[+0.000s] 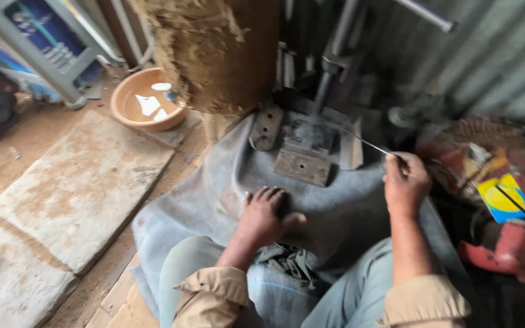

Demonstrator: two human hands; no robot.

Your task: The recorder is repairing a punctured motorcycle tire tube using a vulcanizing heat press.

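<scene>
Thin grey metal rod runs from the dark metal press block to the right hand. Left hand lies flat on the grey cloth sheet, grip wide, holding nothing. Right hand pinches the rod's near end, grip narrow.

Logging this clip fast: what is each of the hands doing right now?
Left hand: open, fingers spread flat on the grey cloth, holding nothing.
Right hand: closed, pinching a thin metal rod.
</scene>
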